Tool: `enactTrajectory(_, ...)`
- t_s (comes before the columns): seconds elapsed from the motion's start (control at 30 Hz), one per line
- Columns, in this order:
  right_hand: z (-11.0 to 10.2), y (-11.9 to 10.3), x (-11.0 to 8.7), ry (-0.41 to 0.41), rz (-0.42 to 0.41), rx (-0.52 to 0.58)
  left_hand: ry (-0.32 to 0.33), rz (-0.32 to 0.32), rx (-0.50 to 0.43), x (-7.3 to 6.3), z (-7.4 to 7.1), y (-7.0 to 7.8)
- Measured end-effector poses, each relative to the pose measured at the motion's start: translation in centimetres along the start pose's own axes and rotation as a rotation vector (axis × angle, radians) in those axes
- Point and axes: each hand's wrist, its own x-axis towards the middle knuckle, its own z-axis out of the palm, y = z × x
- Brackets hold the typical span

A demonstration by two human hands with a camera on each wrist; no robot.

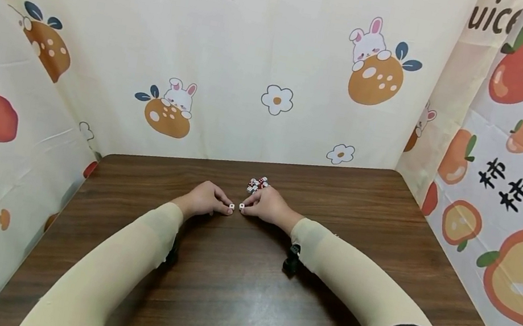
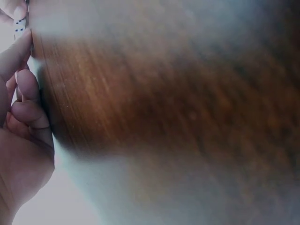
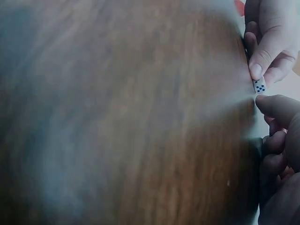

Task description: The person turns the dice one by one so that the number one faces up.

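Near the far part of the table, my left hand (image 1: 203, 198) pinches a small white die (image 1: 232, 206) between thumb and finger. Facing it from the right, my right hand (image 1: 273, 206) pinches a second white die (image 1: 241, 206). A narrow gap separates the two dice, and both hands are low at the tabletop. Dark pips show on a die (image 2: 19, 27) at the upper left of the left wrist view. In the right wrist view, a die (image 3: 259, 85) appears between the fingertips of the two hands; the second die cannot be made out there.
A small cluster of white and red dice (image 1: 255, 185) lies just behind my right hand, partly hidden by it. The brown wooden table (image 1: 229, 296) reaches back to a printed curtain (image 1: 238, 55), with more printed cloth at both sides.
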Motion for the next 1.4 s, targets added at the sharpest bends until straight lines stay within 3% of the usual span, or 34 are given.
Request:
enactTrajectory(0.3,0.05,-0.34,0.04,0.008,-0.009,-0.041,0.008,0.001,-0.001,-0.17,0.06,0.33)
enactTrajectory(1.4,0.00,-0.39,-0.32,-0.030,-0.034,-0.014,0.005,-0.008,-0.021,-0.04,0.11,-0.19)
